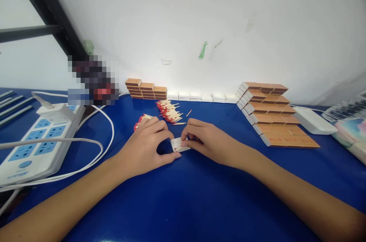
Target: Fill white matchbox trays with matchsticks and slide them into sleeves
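A small white matchbox tray (176, 144) lies on the blue table in front of me, with a bit of red showing inside it. My left hand (145, 145) grips the tray's left end between thumb and fingers. Over the tray's right side, the fingers of my right hand (201, 137) are pinched together; whatever they hold is hidden. Behind the tray is a loose heap of red-tipped matches (170, 112). Another bunch of matches (139, 123) is partly covered by my left hand. One single match (189, 112) lies apart, right of the heap.
Along the wall stand stacked orange matchboxes (142, 90), a row of white trays (196, 96) and, at right, stepped rows of matchboxes (274, 119). A white power strip (42, 139) with looping cables is at left. A white device (313, 119) sits far right.
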